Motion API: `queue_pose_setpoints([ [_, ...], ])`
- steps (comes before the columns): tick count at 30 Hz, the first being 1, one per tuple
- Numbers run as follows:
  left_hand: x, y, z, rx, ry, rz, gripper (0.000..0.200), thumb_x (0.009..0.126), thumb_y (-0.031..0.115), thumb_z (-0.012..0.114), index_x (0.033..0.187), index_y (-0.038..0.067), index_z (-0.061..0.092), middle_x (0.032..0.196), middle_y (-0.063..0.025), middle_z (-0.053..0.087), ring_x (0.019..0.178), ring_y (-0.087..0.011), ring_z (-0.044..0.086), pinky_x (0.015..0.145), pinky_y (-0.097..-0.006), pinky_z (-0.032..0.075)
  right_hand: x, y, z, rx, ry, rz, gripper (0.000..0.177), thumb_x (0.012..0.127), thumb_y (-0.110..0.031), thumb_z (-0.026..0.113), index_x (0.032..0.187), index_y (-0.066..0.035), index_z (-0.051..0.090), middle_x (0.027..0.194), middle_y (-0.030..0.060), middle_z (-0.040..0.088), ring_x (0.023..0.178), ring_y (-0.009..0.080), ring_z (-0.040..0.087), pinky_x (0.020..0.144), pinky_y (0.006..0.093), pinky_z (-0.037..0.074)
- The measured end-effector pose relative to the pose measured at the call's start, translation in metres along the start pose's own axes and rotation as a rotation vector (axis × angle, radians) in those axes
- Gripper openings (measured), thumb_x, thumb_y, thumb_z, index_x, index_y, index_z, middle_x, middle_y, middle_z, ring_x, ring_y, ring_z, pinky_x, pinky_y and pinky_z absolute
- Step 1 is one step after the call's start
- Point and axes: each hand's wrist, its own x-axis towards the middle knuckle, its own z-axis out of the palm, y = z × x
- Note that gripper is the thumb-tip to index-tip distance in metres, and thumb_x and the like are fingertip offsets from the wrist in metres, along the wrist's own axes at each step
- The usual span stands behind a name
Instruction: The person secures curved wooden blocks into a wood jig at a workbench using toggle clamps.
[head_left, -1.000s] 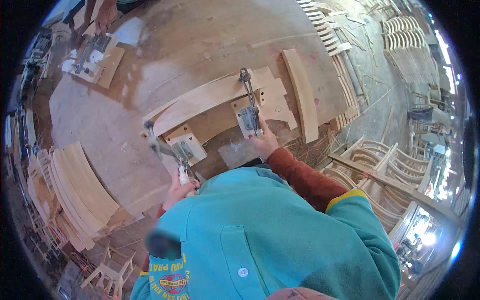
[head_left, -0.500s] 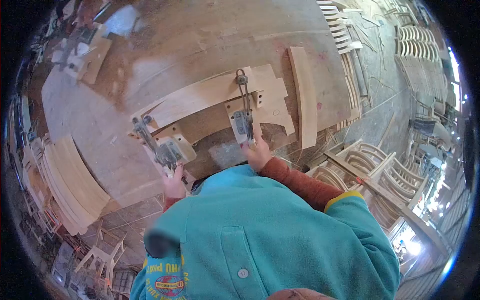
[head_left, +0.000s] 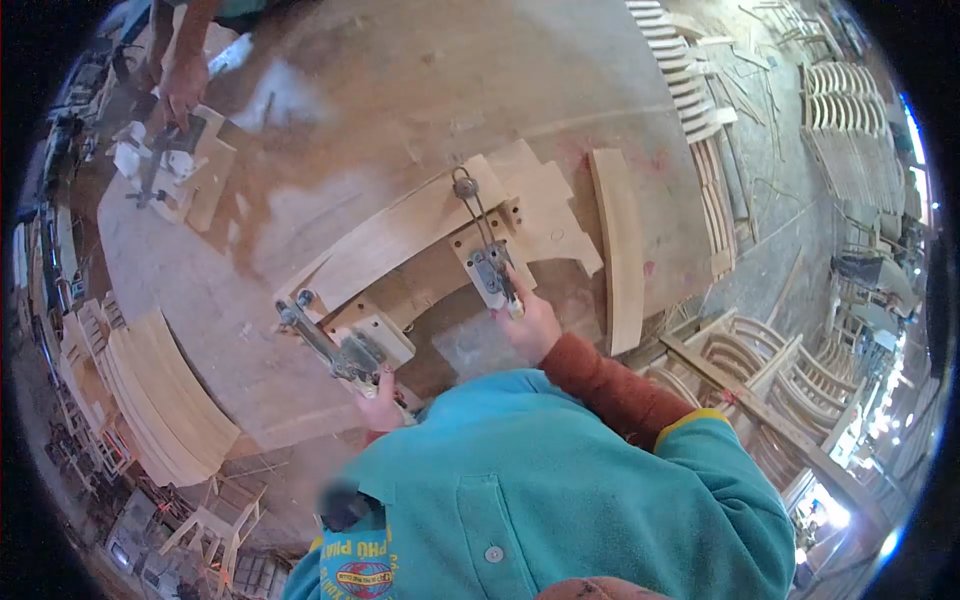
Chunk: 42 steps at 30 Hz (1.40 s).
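A curved wooden slat [head_left: 400, 230] lies across a wooden jig [head_left: 545, 205] on the table in front of me. Two metal toggle clamps are fixed to the jig. My left hand [head_left: 380, 403] is wrapped round the handle of the left toggle clamp [head_left: 345, 350], whose arm reaches to the slat's left end. My right hand [head_left: 532, 326] grips the handle of the right toggle clamp [head_left: 488, 265]; its long rod extends over the slat's right part. The handles are partly covered by my fingers.
A loose wooden board [head_left: 618, 250] lies right of the jig. Stacked curved slats [head_left: 165, 400] stand at left. Curved frames [head_left: 770, 370] and slat stacks [head_left: 680, 70] are at right. Another person's hand [head_left: 185, 85] touches a second jig [head_left: 205, 170] at the far left.
My view has shifted, so the table and jig sit lower in the picture. Another person's hand has come in at the upper left. Both my hands stay on the clamp handles.
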Motion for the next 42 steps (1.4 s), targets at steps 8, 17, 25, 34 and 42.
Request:
queue_pose_setpoints([
  [8, 0.049, 0.070, 0.117, -0.022, -0.203, 0.146, 0.050, 0.079, 0.010, 0.067, 0.121, -0.002, 0.043, 0.093, -0.0076, 0.058, 0.085, -0.0197, 0.055, 0.084, -0.0340, 0.044, 0.178, -0.033, -0.079, -0.326, -0.039, -0.340, 0.052, 0.087, -0.020, 0.055, 0.134, -0.008, 0.037, 0.071, 0.0160, 0.062, 0.063, 0.0300, 0.062, 0.056, 0.0367, 0.048],
  [17, 0.139, 0.161, 0.232, 0.481, -0.728, 0.265, 0.049, 0.089, 0.034, 0.055, 0.126, 0.003, 0.047, 0.105, -0.0099, 0.063, 0.096, -0.0178, 0.059, 0.085, -0.0309, 0.045, 0.339, -0.040, -0.205, -0.390, 0.136, -0.174, 0.043, 0.091, -0.017, 0.043, 0.133, -0.011, 0.037, 0.114, 0.0186, 0.057, 0.100, 0.0331, 0.058, 0.081, 0.0398, 0.046],
  [25, 0.166, 0.178, 0.138, 0.288, -0.556, 0.561, 0.044, 0.085, 0.019, 0.060, 0.125, 0.004, 0.049, 0.094, -0.0078, 0.065, 0.083, -0.0145, 0.061, 0.075, -0.0301, 0.048, 0.395, 0.008, -0.280, -0.648, 0.463, -0.262, 0.048, 0.087, -0.023, 0.048, 0.133, -0.010, 0.039, 0.113, 0.0200, 0.057, 0.100, 0.0373, 0.056, 0.086, 0.0419, 0.042],
  [34, 0.152, 0.100, 0.059, 0.194, -0.472, 0.383, 0.034, 0.084, 0.012, 0.057, 0.117, 0.004, 0.056, 0.100, -0.0095, 0.064, 0.090, -0.0154, 0.060, 0.082, -0.0302, 0.048, 0.271, -0.004, -0.234, -0.695, 0.724, -0.385, 0.071, 0.084, -0.024, 0.060, 0.143, -0.012, 0.020, 0.134, 0.0222, 0.040, 0.120, 0.0390, 0.039, 0.101, 0.0466, 0.029],
  [42, 0.239, 0.279, 0.025, 0.304, 0.211, 1.078, 0.048, 0.071, 0.009, 0.064, 0.118, 0.003, 0.052, 0.106, -0.0162, 0.059, 0.101, -0.0290, 0.056, 0.092, -0.0355, 0.043, 0.097, 0.021, -0.194, -0.231, 0.544, -0.235, 0.073, 0.082, -0.004, 0.053, 0.145, -0.014, 0.016, 0.139, 0.0173, 0.032, 0.124, 0.0296, 0.036, 0.100, 0.0444, 0.032],
])
